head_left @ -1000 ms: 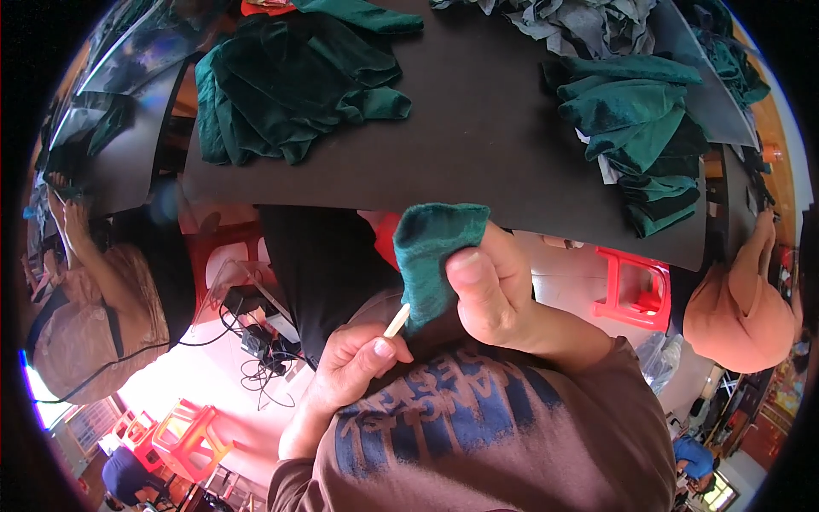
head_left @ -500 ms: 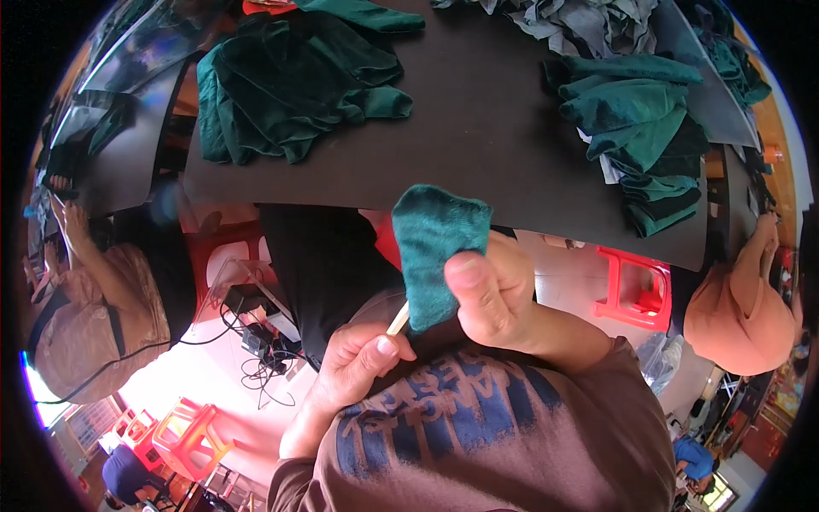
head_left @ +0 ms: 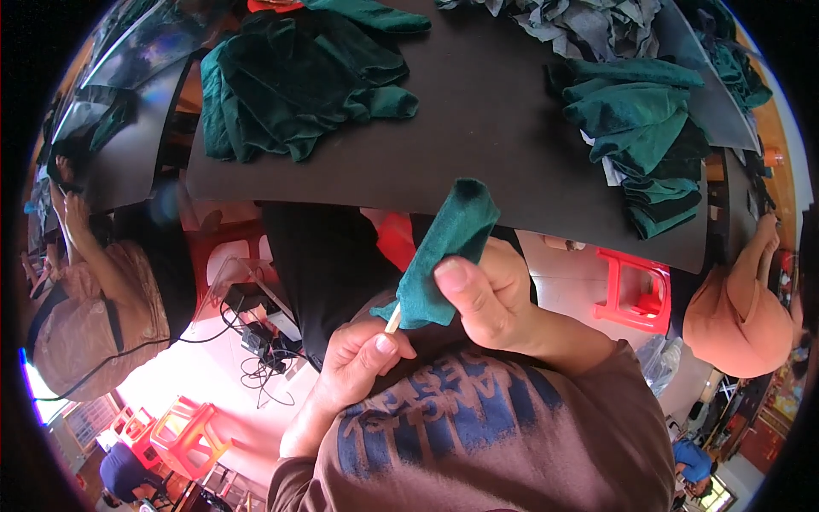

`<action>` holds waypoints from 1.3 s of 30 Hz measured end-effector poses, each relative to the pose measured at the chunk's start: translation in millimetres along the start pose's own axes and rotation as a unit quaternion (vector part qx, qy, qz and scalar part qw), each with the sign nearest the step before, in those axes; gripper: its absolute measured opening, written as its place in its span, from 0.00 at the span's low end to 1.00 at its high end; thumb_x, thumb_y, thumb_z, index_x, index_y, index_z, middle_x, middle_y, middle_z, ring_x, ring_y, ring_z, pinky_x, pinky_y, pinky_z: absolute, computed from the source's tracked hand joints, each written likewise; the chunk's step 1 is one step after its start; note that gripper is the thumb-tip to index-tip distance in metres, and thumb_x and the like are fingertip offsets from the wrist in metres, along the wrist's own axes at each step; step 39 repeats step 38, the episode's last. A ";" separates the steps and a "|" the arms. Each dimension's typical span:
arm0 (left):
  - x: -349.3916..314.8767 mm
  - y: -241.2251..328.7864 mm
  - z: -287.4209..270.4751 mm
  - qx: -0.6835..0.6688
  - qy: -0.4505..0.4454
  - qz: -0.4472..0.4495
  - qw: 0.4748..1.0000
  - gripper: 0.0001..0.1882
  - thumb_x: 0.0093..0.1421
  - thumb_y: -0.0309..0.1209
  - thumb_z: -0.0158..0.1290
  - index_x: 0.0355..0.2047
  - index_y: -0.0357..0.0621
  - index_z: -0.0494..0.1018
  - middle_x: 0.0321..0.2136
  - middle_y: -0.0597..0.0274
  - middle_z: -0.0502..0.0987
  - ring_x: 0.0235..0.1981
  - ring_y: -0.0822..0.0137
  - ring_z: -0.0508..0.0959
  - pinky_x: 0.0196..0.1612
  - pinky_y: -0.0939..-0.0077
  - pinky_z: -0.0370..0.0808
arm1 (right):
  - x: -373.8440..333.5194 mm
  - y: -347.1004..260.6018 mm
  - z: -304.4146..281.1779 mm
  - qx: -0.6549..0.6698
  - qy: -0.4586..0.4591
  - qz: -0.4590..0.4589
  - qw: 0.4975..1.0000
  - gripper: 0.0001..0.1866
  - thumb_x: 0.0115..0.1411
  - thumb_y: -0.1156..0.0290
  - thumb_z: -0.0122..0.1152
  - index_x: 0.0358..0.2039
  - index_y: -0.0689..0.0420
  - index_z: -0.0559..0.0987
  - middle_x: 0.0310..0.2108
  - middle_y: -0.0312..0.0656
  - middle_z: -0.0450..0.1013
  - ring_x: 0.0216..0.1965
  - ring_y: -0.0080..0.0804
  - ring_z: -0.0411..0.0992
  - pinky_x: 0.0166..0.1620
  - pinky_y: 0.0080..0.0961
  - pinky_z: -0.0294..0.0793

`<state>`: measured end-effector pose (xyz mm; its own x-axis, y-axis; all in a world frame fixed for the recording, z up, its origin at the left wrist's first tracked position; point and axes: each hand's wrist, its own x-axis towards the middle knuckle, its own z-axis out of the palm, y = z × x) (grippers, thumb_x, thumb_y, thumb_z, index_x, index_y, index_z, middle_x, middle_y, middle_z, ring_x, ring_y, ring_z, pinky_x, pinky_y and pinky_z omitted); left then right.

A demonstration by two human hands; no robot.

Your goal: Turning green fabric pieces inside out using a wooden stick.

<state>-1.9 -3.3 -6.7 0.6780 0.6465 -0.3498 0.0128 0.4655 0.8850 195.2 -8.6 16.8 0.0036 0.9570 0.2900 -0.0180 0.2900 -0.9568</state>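
A small green velvet piece [head_left: 448, 247], like a narrow tube or pouch, stands upright above my lap, just off the table's near edge. My right hand [head_left: 493, 299] is closed on its lower right side, with the thumb pressed over the cloth. My left hand [head_left: 363, 363] pinches a thin pale stick [head_left: 393, 319] between thumb and fingers, below the cloth. The stick's upper end meets the lower left edge of the velvet; how far it goes in is hidden. A small flap of cloth sticks out beside it.
On the dark table [head_left: 478, 128] lie a crumpled green velvet garment [head_left: 290, 94], a stack of green velvet pieces [head_left: 636, 119] and grey cloth scraps [head_left: 589, 26]. Red stools [head_left: 633, 290] and tangled black cables [head_left: 264, 350] are on the floor. People sit at both sides.
The velvet piece has turned from broad and flat to narrower and folded, its top leaning right. A flap now shows by the stick. Both hands keep nearly the same place.
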 end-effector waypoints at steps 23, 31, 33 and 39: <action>-0.5 0.7 -4.8 0.018 -0.033 0.002 0.999 0.20 0.61 0.41 0.44 0.26 0.35 0.74 0.13 0.70 0.64 0.16 0.80 0.61 0.21 0.85 0.57 | 1.6 -1.7 -2.4 0.104 0.058 -0.013 0.993 0.13 0.62 0.66 0.45 0.35 0.63 0.73 0.25 0.33 0.68 0.24 0.15 0.63 0.28 0.14 0.63; -1.8 -2.6 -5.3 0.016 -0.032 0.012 0.999 0.20 0.61 0.41 0.44 0.26 0.36 0.74 0.13 0.70 0.64 0.16 0.80 0.61 0.20 0.85 0.57 | 0.1 -2.0 -0.2 0.127 0.092 0.000 0.988 0.12 0.61 0.67 0.46 0.27 0.61 0.73 0.22 0.36 0.67 0.22 0.21 0.63 0.27 0.18 0.62; -1.0 -3.9 -4.8 0.024 -0.029 0.027 0.999 0.20 0.61 0.41 0.44 0.26 0.36 0.74 0.13 0.70 0.64 0.15 0.80 0.61 0.20 0.85 0.57 | -5.6 0.6 -2.7 0.096 0.058 0.014 0.994 0.13 0.61 0.65 0.46 0.32 0.63 0.72 0.25 0.36 0.68 0.24 0.19 0.64 0.28 0.16 0.63; -0.1 -3.8 -3.9 0.027 -0.023 0.019 0.999 0.21 0.60 0.43 0.45 0.26 0.36 0.74 0.12 0.69 0.65 0.16 0.79 0.63 0.20 0.85 0.59 | -6.5 10.1 -6.1 0.004 -0.016 -0.042 0.999 0.14 0.60 0.65 0.49 0.38 0.63 0.71 0.28 0.39 0.69 0.26 0.20 0.66 0.29 0.18 0.65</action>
